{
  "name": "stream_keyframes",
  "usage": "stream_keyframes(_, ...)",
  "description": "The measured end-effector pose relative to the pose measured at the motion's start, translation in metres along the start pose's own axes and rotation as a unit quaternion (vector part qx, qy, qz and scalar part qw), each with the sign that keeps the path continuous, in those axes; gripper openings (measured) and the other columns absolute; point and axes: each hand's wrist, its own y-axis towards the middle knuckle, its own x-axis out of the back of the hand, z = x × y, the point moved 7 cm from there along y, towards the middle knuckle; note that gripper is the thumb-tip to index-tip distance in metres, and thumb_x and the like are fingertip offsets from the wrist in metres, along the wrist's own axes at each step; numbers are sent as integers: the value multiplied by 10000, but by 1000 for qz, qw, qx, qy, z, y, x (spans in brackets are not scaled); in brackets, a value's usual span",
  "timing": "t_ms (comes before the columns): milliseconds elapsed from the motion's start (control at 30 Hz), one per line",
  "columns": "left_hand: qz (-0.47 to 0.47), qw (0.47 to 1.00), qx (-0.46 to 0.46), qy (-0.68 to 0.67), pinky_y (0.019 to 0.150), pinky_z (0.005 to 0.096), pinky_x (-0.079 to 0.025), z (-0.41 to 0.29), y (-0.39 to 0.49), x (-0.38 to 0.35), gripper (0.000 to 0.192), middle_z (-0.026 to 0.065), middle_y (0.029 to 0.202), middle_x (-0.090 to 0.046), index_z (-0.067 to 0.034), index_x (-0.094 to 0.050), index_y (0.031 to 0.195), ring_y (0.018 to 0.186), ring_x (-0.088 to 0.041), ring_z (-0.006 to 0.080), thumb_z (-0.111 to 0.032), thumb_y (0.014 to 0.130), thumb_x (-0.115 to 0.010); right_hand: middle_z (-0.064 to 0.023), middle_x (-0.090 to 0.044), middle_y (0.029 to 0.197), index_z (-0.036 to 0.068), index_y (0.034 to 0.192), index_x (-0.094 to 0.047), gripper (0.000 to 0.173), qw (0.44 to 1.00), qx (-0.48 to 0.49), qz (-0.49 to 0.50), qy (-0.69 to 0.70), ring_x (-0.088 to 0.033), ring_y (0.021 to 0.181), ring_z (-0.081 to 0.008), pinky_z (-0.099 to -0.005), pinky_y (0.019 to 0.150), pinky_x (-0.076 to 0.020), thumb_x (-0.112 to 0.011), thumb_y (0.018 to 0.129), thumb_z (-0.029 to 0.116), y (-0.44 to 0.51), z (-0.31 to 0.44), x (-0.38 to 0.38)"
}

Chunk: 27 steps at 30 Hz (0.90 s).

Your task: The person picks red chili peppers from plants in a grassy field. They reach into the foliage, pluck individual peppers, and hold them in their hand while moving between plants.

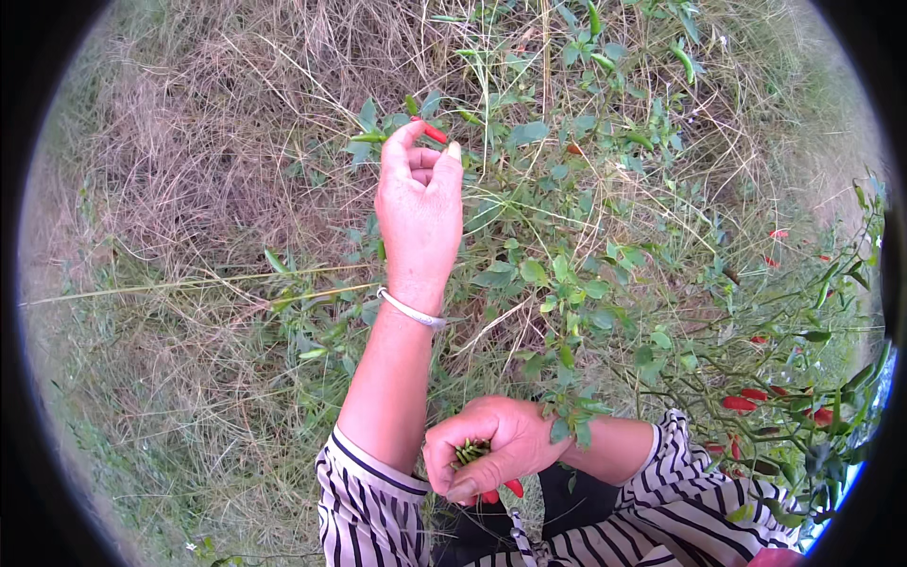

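My left hand (421, 188) reaches out ahead, with a pale bangle (409, 310) around its wrist. Its index finger touches or overlaps a red chili pepper (434, 132), and the thumb tip is near the pepper's lower end; a gap shows between finger and thumb. A green chili pepper (368, 137) sticks out beside the index finger among leaves. Close to my body, my right hand (496, 443) is closed around a bunch of picked chili peppers (471, 451). Their green stems show above the thumb, and red tips poke out below the hand.
Low chili plants (560, 276) grow amid dry grass (191, 163). More green peppers (682, 62) hang at the upper right. A taller chili plant (786, 432) with several red peppers stands at the right, by my striped sleeve (680, 489). Long grass stalks (212, 282) cross at left.
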Motion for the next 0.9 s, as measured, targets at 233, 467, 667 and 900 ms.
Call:
stream_keyframes(233,-22,996,16,91,542,232,-410,10,34,0,312,1,660,-570,-3,-570,1010,577,-498,69,-197,792,-681,-67,-579,773,27,771,-469,265,995,38,-37,86,-548,662,-122,-257,599,-449,-682,809,179,11,13,8)
stream_keyframes(467,26,999,30,-1,536,177,-404,17,21,3,153,3,756,-610,-14,-614,943,581,-493,42,-125,840,-632,-72,-570,767,-15,904,-547,198,970,83,-163,161,-546,654,-116,-246,598,-462,-621,857,163,14,19,39)
stream_keyframes(667,-12,992,83,-92,604,190,-450,34,-45,30,98,-10,777,-592,-6,-615,913,680,-529,38,-50,827,-634,-52,-583,689,11,951,-559,124,860,173,-435,203,-535,555,-103,-227,502,-454,-581,873,104,-2,3,122)
stream_keyframes(900,-48,998,31,-28,629,217,-455,35,-105,38,106,16,784,-598,-4,-636,894,702,-548,70,-30,796,-666,-48,-602,794,59,924,-517,122,823,182,-471,259,-569,696,-105,-241,614,-483,-599,870,132,-13,-30,136)
